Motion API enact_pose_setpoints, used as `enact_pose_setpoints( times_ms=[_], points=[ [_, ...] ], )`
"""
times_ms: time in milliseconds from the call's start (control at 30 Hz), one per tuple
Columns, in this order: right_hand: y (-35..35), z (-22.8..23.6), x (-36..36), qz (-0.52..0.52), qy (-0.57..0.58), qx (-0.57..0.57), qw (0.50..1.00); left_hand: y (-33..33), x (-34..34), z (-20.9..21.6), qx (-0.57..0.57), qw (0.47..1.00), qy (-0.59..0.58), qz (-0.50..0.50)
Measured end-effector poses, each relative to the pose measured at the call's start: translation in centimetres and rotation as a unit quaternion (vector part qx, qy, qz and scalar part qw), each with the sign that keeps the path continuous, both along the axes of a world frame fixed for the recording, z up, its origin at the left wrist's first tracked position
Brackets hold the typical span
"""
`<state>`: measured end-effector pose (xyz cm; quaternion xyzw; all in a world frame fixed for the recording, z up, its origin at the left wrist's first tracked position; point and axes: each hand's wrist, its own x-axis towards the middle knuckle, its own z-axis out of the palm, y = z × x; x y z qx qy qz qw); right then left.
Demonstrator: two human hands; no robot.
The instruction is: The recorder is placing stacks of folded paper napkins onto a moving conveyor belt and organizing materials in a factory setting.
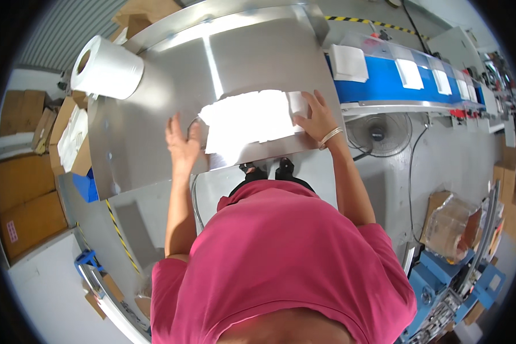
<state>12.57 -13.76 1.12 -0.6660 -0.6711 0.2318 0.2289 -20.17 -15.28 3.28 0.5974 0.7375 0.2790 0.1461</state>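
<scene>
A row of flat white pieces (249, 120), like folded sheets or packets, lies on the metal table near its front edge; glare hides their detail. My left hand (183, 146) is just off the row's left end, fingers spread and nothing in them. At the right end, my right hand (317, 120) has its thumb and fingers apart around the edge of the last white piece (297, 105). Its fingertips seem to touch that piece, but I cannot see a firm grip.
A large white roll (109, 67) rests on the steel table (137, 137) at the far left. To the right, a blue conveyor belt (378, 71) carries several white packets. A floor fan (378, 135) stands beneath it. An open carton (69, 135) with white items adjoins the table's left side.
</scene>
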Motion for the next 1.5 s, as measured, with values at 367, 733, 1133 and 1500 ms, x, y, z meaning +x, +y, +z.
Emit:
enact_pose_setpoints(
  times_ms=[367,733,1133,1500],
  points=[
    [-0.8,0.6,-0.5,-0.034,0.015,0.083,0.996,-0.2,2.2,3.1,-0.039,0.998,-0.050,-0.009],
    [-0.4,-0.6,-1.5,0.001,-0.016,0.113,0.994,-0.9,6.5,6.7,0.134,0.983,0.047,-0.112],
    [-0.6,1.6,-4.3,0.026,0.339,-0.104,0.935,4.7,9.7,6.4,0.082,0.937,0.052,-0.335],
    [0.9,4.0,-6.2,-0.012,0.422,-0.163,0.892,9.7,9.0,5.5,-0.206,0.897,-0.158,-0.357]
  ],
)
